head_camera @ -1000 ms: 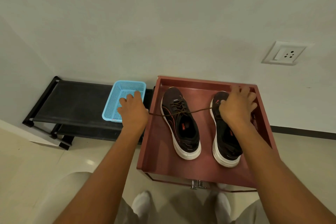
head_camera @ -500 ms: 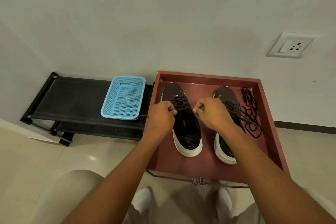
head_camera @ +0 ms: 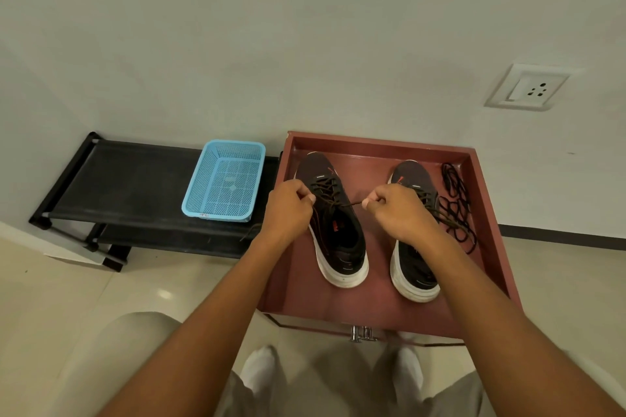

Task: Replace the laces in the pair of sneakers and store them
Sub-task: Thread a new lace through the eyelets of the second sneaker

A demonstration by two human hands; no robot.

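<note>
Two dark sneakers with white soles stand side by side in a red-brown tray (head_camera: 493, 247). The left sneaker (head_camera: 338, 237) carries a brown lace (head_camera: 349, 204) through its eyelets. My left hand (head_camera: 289, 208) pinches one end of that lace at the shoe's left side. My right hand (head_camera: 396, 210) pinches the other end, pulled out to the right above the shoe's tongue. The right sneaker (head_camera: 415, 267) is partly hidden under my right wrist. A loose black lace (head_camera: 457, 203) lies in a tangle along the tray's right side.
A light blue mesh basket (head_camera: 225, 181) sits on a low black rack (head_camera: 135, 186) to the left of the tray. A white wall with a socket (head_camera: 528, 88) rises behind. My knees and white socks show at the bottom on the tiled floor.
My hands came in from far apart to the left sneaker, then spread a little, drawing the brown lace taut between them. The black lace came into view once my right hand moved off it.
</note>
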